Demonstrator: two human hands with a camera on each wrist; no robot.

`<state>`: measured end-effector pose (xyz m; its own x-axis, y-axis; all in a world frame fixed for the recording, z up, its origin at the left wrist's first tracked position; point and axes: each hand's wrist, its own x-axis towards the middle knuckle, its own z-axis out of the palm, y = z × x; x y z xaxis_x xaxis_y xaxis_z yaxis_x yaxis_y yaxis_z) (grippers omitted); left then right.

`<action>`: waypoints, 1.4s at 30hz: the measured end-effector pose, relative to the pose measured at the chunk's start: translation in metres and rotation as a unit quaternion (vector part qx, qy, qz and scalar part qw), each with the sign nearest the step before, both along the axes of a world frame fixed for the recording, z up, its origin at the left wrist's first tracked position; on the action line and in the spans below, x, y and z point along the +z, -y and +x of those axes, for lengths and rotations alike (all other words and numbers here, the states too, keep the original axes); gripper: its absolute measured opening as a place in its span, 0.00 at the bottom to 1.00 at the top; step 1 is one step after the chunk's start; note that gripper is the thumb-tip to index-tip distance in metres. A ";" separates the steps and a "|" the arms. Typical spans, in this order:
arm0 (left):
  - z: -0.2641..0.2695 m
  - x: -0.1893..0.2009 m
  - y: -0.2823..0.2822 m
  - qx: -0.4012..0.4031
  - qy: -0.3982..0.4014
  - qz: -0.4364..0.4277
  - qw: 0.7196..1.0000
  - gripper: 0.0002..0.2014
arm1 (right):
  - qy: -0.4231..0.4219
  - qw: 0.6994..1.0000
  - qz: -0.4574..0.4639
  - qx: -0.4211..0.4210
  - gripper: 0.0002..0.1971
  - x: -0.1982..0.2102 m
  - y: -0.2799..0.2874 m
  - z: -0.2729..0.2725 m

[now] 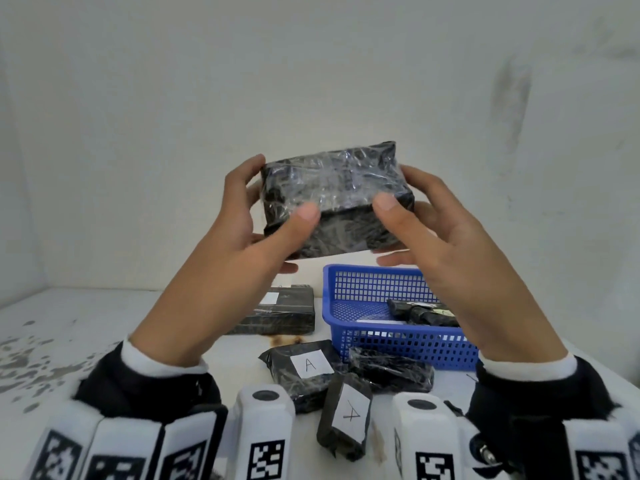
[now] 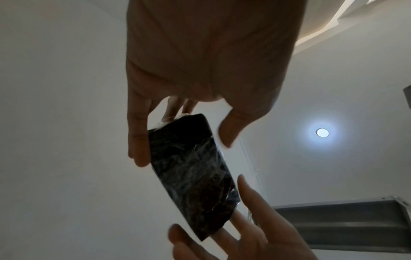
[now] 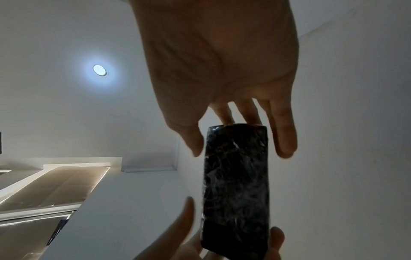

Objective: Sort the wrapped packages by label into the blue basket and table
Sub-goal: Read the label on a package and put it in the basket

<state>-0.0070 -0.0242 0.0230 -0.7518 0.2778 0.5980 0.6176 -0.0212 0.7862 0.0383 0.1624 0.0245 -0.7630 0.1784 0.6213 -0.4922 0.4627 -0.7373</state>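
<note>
**Package held up in both hands**

My left hand (image 1: 239,216) and right hand (image 1: 446,233) grip the black, box-shaped, plastic-wrapped package (image 1: 332,199) by its ends, thumbs on the near face. I hold it in the air above the blue perforated plastic basket (image 1: 367,282) on the white table (image 1: 86,327).

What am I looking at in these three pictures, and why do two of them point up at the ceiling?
No robot here: a person wears cameras. The head view looks down at the left hand and right hand, together holding up a black wrapped package; no label shows on it. The other two views come from wrist cameras looking along each palm, hence the ceiling. On the white table stand a blue basket holding a package, and more packages, two labelled A.
</note>
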 end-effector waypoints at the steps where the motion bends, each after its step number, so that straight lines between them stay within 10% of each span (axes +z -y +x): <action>1: -0.002 -0.001 0.000 0.000 0.002 0.004 1.000 0.37 | -0.001 1.000 0.003 -0.005 0.29 0.000 -0.001 0.001; 42: -0.007 -0.006 -0.005 0.046 -0.023 -0.017 0.999 0.21 | 0.000 1.000 0.005 -0.006 0.18 0.005 0.008 0.012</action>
<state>-0.0140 -0.0192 0.0167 -0.7469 0.2304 0.6237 0.6512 0.0637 0.7563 0.0504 0.1540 0.0293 -0.7613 0.1812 0.6226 -0.4858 0.4766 -0.7327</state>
